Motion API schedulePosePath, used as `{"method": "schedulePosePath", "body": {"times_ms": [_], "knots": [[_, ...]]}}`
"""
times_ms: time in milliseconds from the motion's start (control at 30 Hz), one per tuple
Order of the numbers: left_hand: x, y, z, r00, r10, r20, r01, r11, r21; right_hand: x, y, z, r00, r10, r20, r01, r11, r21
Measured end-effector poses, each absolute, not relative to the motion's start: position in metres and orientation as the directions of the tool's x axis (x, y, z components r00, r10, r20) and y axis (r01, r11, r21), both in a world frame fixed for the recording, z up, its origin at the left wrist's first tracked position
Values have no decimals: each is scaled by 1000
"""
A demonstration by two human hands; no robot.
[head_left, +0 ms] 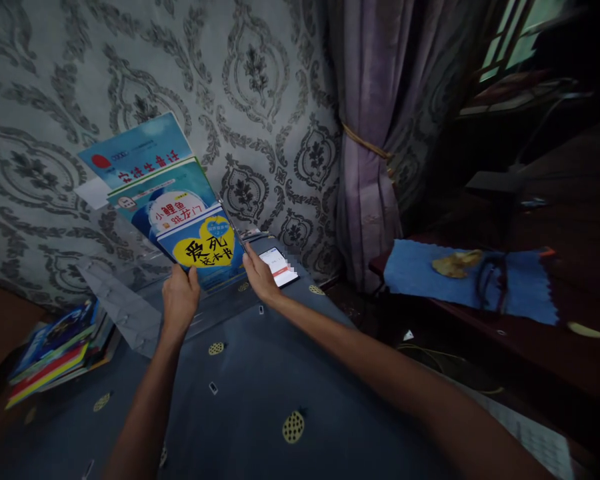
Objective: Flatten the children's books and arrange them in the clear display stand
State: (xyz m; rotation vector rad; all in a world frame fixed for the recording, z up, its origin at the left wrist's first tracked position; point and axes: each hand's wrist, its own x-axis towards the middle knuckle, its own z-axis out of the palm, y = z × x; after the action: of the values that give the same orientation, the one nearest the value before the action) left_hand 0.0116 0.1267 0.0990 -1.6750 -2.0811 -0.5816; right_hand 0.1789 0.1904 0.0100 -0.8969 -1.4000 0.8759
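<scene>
My left hand (180, 297) is closed at the lower left corner of a blue book (203, 245) with a yellow heart on its cover. My right hand (261, 273) grips the right edge, fingers partly hidden behind. Above and behind this book stand a teal book (167, 200) and a light blue book (137, 150), staggered like steps and tilted. Clear plastic (130, 270) shows below and left of them; whether it holds the books I cannot tell. Just right of my right hand, a phone (280, 267) with a lit screen lies on the dark blue cloth (260, 360).
A stack of books (63, 353) lies at the left. Patterned wallpaper (260, 73) and a tied purple curtain (373, 133) stand behind. To the right, a dark red table (580, 360) bears a blue cloth (525, 287) with a yellowish peel-like piece (457, 263).
</scene>
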Motion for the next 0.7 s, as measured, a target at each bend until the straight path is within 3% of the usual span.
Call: {"method": "schedulePosePath", "body": {"times_ms": [100,300,567,700], "knots": [[6,125,100,-188,813,551,981,131,141,180,188,10,-50,898,438,66,441,-895],[0,120,96,-216,782,585,904,-66,423,180,177,15,-56,794,606,139,607,-783],[0,119,94,-183,775,605,886,-136,443,176,186,57,-40,750,661,150,658,-738],[1,121,101,-155,697,701,869,-241,432,173,191,81,-10,725,689,103,686,-720]]}}
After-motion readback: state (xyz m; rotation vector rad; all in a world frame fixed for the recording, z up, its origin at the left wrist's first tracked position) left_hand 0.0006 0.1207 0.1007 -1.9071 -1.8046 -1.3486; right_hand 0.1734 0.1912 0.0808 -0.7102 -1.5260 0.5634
